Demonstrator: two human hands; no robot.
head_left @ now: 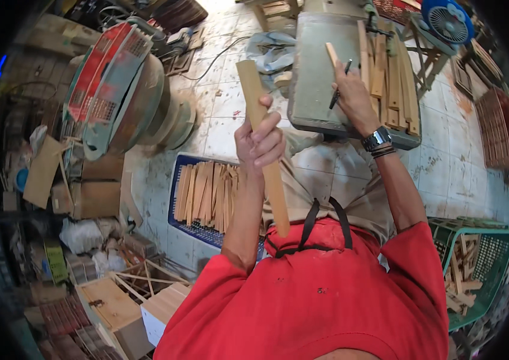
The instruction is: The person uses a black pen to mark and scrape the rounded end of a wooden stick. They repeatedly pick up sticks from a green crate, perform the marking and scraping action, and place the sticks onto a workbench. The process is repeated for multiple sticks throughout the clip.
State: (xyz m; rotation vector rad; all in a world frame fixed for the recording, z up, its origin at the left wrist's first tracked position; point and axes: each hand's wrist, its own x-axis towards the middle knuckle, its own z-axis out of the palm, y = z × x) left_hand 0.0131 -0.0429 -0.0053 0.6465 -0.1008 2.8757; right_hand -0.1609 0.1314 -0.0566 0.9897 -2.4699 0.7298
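Note:
My left hand (260,138) is closed around a long flat wooden slat (275,192), which stands tilted in front of my body. Over the grey-topped worktable (320,78), my right hand (359,102) grips a black pen (334,99). A short pale wood strip (331,54) sticks out past the fingers of that hand; whether it is held or only touched, I cannot tell. Several wooden slats (393,90) lie lengthwise along the table's right side, beside my right hand.
A blue crate (176,180) of upright-packed wooden strips stands at my left. To the right is a green crate (482,300) with wood offcuts. A red basket (101,72) rests on a round machine at the far left. A blue fan (449,24) stands far right.

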